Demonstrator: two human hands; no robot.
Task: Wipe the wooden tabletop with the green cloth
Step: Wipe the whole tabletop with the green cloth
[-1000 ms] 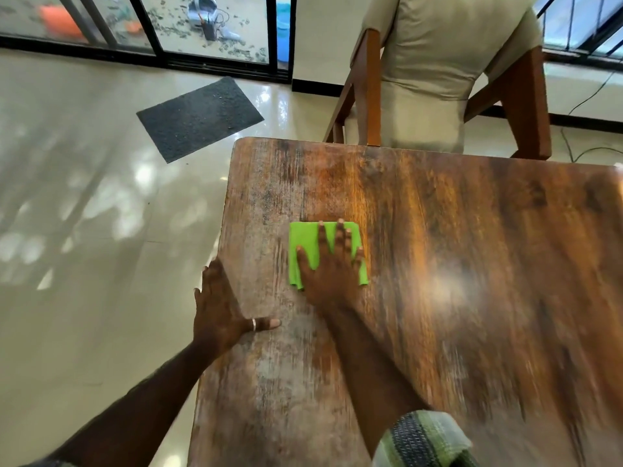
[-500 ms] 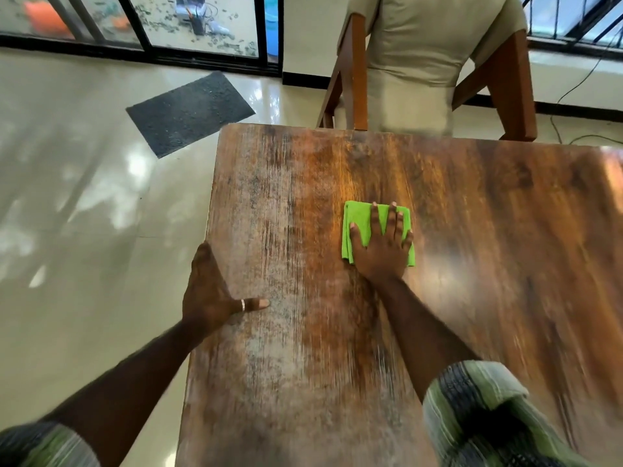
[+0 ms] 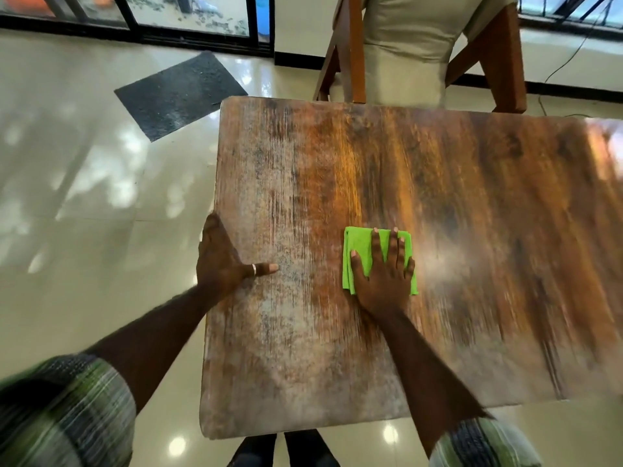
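A folded green cloth (image 3: pixel 358 247) lies flat near the middle of the worn wooden tabletop (image 3: pixel 472 203). My right hand (image 3: pixel 386 271) presses down on it with straight, spread fingers, covering most of the cloth. My left hand (image 3: pixel 224 264) rests on the table's left edge, its thumb with a ring stretched out over the wood and its fingers hidden over the side.
A wooden chair (image 3: pixel 354 52) with a beige cover (image 3: pixel 411 38) stands against the table's far edge. A dark doormat (image 3: pixel 180 92) lies on the glossy tiled floor (image 3: pixel 84 197) to the left, before glass doors. A cable runs along the floor at the far right.
My right hand has slid the cloth from the left part of the table to the right, then back toward me. My left hand stays on the left edge.
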